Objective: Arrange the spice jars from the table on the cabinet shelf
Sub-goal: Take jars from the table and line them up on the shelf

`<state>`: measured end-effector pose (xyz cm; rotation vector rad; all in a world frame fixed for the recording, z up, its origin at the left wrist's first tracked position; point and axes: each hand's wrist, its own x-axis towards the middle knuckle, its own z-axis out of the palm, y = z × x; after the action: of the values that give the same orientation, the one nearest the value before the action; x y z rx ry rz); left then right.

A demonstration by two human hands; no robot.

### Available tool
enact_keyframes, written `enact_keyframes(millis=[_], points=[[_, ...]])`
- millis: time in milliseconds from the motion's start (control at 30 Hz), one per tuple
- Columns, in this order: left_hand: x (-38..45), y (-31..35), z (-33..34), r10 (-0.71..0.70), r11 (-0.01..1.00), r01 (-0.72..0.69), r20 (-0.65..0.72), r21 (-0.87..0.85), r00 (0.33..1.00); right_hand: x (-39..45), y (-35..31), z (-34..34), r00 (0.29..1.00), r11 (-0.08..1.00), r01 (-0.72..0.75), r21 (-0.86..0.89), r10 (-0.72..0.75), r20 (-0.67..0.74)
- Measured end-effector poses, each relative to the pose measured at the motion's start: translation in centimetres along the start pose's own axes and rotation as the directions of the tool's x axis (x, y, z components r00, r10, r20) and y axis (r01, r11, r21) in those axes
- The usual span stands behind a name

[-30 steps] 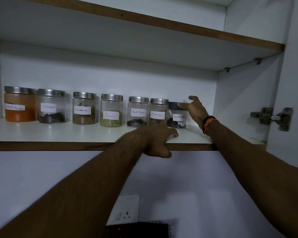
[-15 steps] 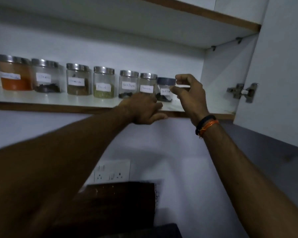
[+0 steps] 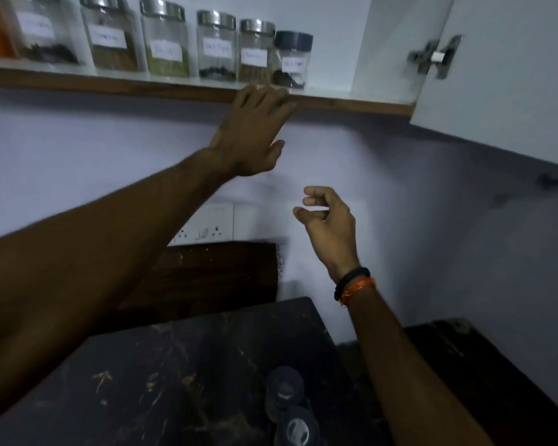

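Observation:
Several labelled glass spice jars stand in a row on the cabinet shelf (image 3: pixel 351 103). Most have silver lids, such as the fennel jar (image 3: pixel 166 40). The rightmost one, a dark-lidded jar (image 3: pixel 292 59), holds black bits. My left hand (image 3: pixel 252 130) rests its fingertips on the shelf's wooden front edge, just below that jar, and holds nothing. My right hand (image 3: pixel 329 220) hangs in the air below the shelf, fingers loosely curled and empty. Two dark-lidded jars (image 3: pixel 285 394) stand on the black marble table (image 3: pixel 174 365), one behind the other.
The open white cabinet door (image 3: pixel 503 66) with a metal hinge (image 3: pixel 435 56) stands at the right. A white socket plate (image 3: pixel 213 225) sits on the wall above a dark wooden board (image 3: pixel 213 272). A second dark surface (image 3: pixel 464 365) lies at the right.
My right hand has let go of the dark-lidded jar on the shelf and dropped down, away from it. The view has tilted down, so the table and its jars show.

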<state>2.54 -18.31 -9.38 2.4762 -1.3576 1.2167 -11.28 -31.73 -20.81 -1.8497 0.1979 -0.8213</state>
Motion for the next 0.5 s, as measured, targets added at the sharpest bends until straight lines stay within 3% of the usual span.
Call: enact_keyframes(millis=[133, 333, 500], points=[[-6.2, 4.0, 2.2, -0.017, 0.974, 0.017, 0.005, -0.227, 1.0, -3.3, 3.8, 1.0, 0.987, 0.99, -0.127, -0.065, 0.132, 0.088], [-15.4, 11.0, 8.2, -0.034, 0.838, 0.229, 0.371, -0.496, 0.928, -8.7, 8.8, 2.0, 0.946, 0.954, -0.268, -0.132, 0.286, 0.154], [-22.2, 16.4, 11.7, 0.024, 0.733, 0.387, 0.59, -0.559, 0.807, -14.1, 13.1, 2.1, 0.902, 0.868, -0.311, -0.388, 0.398, 0.167]])
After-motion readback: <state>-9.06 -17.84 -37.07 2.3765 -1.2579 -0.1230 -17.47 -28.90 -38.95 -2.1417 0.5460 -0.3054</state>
